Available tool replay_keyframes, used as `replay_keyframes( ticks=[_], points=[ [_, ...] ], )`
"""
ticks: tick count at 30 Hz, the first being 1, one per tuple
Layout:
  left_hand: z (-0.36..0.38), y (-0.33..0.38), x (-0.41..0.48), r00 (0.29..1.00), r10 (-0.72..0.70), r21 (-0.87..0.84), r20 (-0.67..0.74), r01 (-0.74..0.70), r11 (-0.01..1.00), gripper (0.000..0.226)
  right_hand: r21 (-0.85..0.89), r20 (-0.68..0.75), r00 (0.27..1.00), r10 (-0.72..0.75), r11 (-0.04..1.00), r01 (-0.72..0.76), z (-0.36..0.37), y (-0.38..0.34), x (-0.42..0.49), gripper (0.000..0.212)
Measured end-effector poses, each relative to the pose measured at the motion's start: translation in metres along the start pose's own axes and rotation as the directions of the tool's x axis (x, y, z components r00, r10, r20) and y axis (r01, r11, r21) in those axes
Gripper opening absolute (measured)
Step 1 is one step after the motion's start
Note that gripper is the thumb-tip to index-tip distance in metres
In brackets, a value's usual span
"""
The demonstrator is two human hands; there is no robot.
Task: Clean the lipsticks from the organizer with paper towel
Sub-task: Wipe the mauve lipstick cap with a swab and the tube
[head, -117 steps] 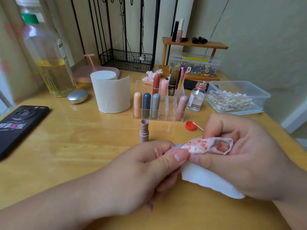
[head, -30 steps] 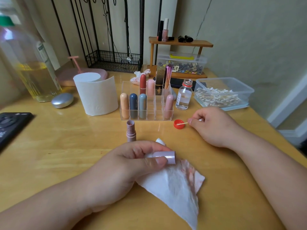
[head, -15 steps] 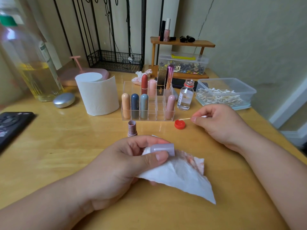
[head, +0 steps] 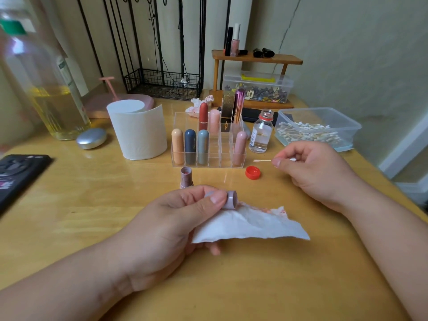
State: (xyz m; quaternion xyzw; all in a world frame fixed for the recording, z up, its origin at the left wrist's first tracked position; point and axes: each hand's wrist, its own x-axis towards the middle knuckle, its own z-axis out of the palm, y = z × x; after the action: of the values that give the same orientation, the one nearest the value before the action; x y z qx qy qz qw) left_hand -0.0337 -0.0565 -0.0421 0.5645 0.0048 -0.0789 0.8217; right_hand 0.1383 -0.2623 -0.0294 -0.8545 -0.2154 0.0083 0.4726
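The left hand (head: 176, 223) grips a lilac cap (head: 231, 199) near the front edge of the worktop (head: 69, 205), with a stained paper towel (head: 250, 225) trapped under its fingers. The towel hangs loose, so it could slip free, or its red smears could rub back onto the cap. The right hand (head: 317, 172) pinches a cotton swab (head: 261, 160) just in front of an unlidded glass bottle (head: 261, 135). A careless reach there would likely tip the bottle and spill it. Its red lid (head: 253, 172) lies between the hands.

The uncapped lipstick (head: 186, 179) stands just behind the left hand, easy to knock over. Behind it at mid-worktop, the organizer (head: 225, 156) holds the other lipsticks (head: 190, 147). A towel roll (head: 139, 133) sits on its left, and a swab tub (head: 347, 126) is near the right edge.
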Motion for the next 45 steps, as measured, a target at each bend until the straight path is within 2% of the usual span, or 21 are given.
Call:
replay_keyframes(
  ticks=[2,5,7,10,13,15,18,23,28,30,32,37,45],
  points=[
    [-0.002,0.000,0.001,1.000,0.006,-0.026,0.024,-0.005,1.000,0.027,0.195,0.061,0.997,-0.052,0.980,0.039,-0.005,-0.010,-0.007,0.011],
    [-0.005,0.001,0.001,0.999,0.006,-0.064,0.044,-0.003,0.998,0.024,0.434,0.147,0.964,-0.223,0.890,0.139,-0.013,-0.027,-0.022,0.004],
    [-0.004,0.001,0.001,0.999,0.009,-0.071,0.046,-0.006,0.997,0.022,0.472,0.195,0.918,-0.344,0.854,0.220,-0.015,-0.037,-0.032,0.007],
    [-0.001,0.000,0.001,0.998,0.013,-0.085,0.053,-0.009,0.996,0.021,0.412,0.249,0.853,-0.459,0.847,0.335,-0.014,-0.049,-0.045,0.007],
    [-0.001,0.000,0.000,0.998,0.018,-0.089,0.052,-0.013,0.996,0.022,0.361,0.286,0.845,-0.452,0.868,0.342,-0.012,-0.051,-0.050,0.007],
    [-0.001,0.000,0.001,0.999,0.014,-0.069,0.048,-0.011,0.998,0.030,0.335,0.289,0.851,-0.438,0.879,0.339,-0.010,-0.051,-0.053,0.007],
    [0.000,-0.001,0.000,0.998,-0.006,-0.105,0.057,0.012,0.994,0.044,0.241,0.256,0.857,-0.447,0.888,0.391,-0.005,-0.051,-0.055,0.006],
    [0.001,-0.003,-0.001,0.999,-0.010,-0.111,0.043,0.015,0.994,0.050,0.079,0.243,0.851,-0.466,0.884,0.461,-0.003,-0.051,-0.055,0.003],
    [-0.001,-0.006,0.001,0.999,0.043,-0.125,0.002,-0.042,0.991,0.033,0.016,0.314,0.852,-0.418,0.900,0.435,-0.005,-0.052,-0.056,0.008],
    [0.000,-0.007,0.001,0.997,0.077,-0.092,-0.004,-0.077,0.993,0.027,0.031,0.345,0.851,-0.395,0.912,0.410,-0.005,-0.052,-0.057,0.012],
    [0.000,-0.006,0.001,0.994,0.105,-0.043,-0.015,-0.105,0.994,0.023,0.035,0.361,0.854,-0.376,0.920,0.390,-0.006,-0.053,-0.057,0.006],
    [0.000,-0.006,0.001,0.985,0.164,0.060,-0.045,-0.161,0.985,0.022,0.054,0.408,0.853,-0.327,0.941,0.334,-0.008,-0.054,-0.059,0.004],
    [-0.001,-0.006,0.001,0.976,0.214,0.158,-0.050,-0.204,0.966,0.018,0.017,0.510,0.816,-0.273,0.951,0.307,-0.009,-0.055,-0.059,0.012]
  ],
)
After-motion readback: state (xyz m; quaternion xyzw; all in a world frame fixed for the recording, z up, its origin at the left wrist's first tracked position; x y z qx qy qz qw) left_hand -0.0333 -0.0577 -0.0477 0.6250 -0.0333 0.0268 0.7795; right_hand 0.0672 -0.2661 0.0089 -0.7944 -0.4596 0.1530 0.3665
